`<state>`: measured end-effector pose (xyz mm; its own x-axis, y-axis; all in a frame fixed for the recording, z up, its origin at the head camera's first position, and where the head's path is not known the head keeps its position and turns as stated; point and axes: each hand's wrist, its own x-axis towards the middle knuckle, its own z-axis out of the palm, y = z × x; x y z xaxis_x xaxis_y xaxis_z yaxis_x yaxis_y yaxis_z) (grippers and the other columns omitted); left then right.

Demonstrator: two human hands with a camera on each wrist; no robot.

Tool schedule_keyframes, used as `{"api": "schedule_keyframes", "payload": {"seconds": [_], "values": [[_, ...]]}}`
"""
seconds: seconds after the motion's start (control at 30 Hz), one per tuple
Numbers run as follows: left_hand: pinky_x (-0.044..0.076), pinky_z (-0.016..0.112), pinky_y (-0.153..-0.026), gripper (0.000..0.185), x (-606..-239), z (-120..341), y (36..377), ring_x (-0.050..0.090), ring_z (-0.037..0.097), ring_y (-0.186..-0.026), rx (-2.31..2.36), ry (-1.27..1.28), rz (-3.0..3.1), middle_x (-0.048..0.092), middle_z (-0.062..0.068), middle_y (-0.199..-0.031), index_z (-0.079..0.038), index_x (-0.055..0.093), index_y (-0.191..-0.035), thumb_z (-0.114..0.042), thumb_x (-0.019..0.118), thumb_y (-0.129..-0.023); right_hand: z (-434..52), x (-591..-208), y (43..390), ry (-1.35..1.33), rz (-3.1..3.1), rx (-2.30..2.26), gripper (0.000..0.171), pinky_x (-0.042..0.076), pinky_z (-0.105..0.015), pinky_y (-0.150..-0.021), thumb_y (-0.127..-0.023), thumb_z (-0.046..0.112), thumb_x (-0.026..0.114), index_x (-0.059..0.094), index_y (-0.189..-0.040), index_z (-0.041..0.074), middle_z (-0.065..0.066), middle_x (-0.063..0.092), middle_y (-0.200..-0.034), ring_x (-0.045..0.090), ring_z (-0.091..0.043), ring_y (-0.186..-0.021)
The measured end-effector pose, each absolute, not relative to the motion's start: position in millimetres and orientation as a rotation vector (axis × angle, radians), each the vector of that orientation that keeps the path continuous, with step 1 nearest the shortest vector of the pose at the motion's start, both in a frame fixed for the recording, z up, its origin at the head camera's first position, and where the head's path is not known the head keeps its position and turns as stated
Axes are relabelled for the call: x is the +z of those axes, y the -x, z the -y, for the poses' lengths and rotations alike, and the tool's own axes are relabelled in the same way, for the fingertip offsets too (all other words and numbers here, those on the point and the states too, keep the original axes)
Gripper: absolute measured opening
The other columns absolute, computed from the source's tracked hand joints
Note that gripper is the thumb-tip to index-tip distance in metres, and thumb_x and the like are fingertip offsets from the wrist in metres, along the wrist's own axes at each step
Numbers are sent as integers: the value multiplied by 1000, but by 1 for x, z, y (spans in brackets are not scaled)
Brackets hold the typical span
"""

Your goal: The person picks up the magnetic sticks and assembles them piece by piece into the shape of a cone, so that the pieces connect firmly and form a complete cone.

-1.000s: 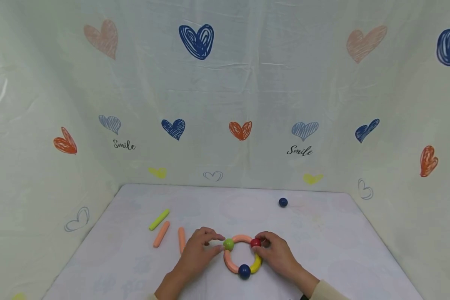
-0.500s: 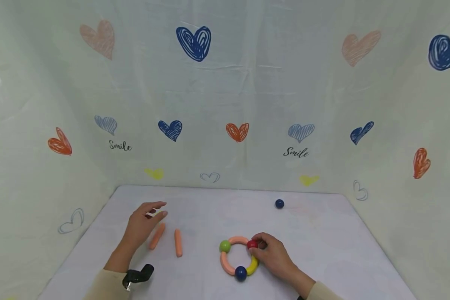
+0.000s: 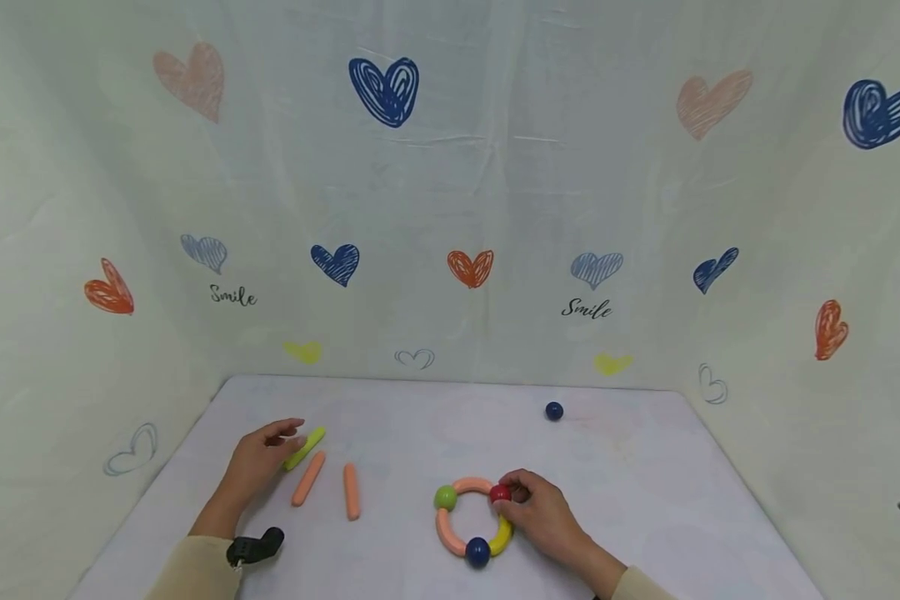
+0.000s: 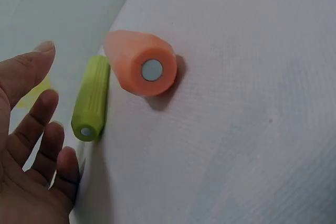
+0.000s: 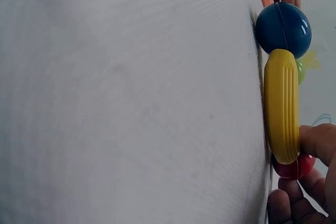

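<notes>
My left hand point(image 3: 261, 454) is beside a lime-green stick point(image 3: 313, 442), thumb and fingers spread apart. The left wrist view shows a gap between the fingers and this stick point(image 4: 90, 100), which has a small silver disc in its end. My right hand point(image 3: 543, 512) pinches a red ball point(image 3: 500, 492) between thumb and fingers. That ball belongs to a ring lying on the table, with a green ball point(image 3: 446, 497), a dark blue ball point(image 3: 477, 552), a curved yellow rod point(image 3: 502, 537) and two curved orange rods point(image 3: 448, 535).
Two straight orange sticks point(image 3: 352, 492) lie between the left hand and the ring. A loose dark blue ball point(image 3: 554, 411) is near the back edge of the white table point(image 3: 420, 417). Behind stands a pale curtain point(image 3: 525, 208) printed with hearts.
My left hand has left the green ball on the ring and moved left to the lime-green stick, lowering over the last half second. My right hand stays on the red ball.
</notes>
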<state>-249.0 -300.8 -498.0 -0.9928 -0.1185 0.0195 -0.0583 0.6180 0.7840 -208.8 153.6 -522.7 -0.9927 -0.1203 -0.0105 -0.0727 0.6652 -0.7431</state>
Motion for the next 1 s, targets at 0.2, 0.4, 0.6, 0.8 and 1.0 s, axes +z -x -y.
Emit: {"api": "schedule_keyframes", "payload": {"seconds": [0.2, 0.4, 0.6, 0.8, 1.0], "values": [[48, 52, -100, 46, -506, 301, 253, 57, 40, -125, -1323, -153, 2769, 62, 27, -140, -3, 63, -142, -25, 70, -102, -153, -524, 210, 160, -2820, -1242, 30, 50, -22, -75, -89, 25, 85, 71, -113, 15, 5, 65, -96, 56, -14, -89], [48, 57, -103, 46, -513, 300, 254, 58, 43, -127, -1297, -123, 2789, 63, 25, -140, -4, 64, -141, -23, 73, -100, -153, -526, 211, 157, -2836, -1221, 30, 50, -22, -76, -89, 25, 85, 71, -113, 16, 5, 65, -96, 56, -15, -90], [49, 60, -103, 43, -520, 301, 256, 59, 44, -127, -1233, -125, 2794, 65, 24, -137, -4, 66, -139, -18, 74, -99, -154, -524, 210, 171, -2841, -1223, 30, 51, -23, -77, -89, 25, 85, 71, -113, 15, 5, 65, -97, 56, -14, -90], [49, 59, -102, 42, -523, 299, 258, 59, 42, -125, -1208, -177, 2794, 67, 23, -135, -4, 65, -139, -16, 72, -100, -153, -524, 209, 166, -2840, -1221, 30, 51, -23, -77, -89, 25, 85, 71, -113, 15, 5, 65, -97, 56, -14, -90], [49, 61, -103, 46, -525, 296, 258, 60, 47, -125, -1111, -170, 2822, 67, 26, -132, -1, 64, -138, -16, 77, -96, -153, -524, 209, 155, -2830, -1221, 30, 51, -23, -77, -89, 26, 85, 71, -113, 15, 5, 65, -97, 56, -14, -91]]}}
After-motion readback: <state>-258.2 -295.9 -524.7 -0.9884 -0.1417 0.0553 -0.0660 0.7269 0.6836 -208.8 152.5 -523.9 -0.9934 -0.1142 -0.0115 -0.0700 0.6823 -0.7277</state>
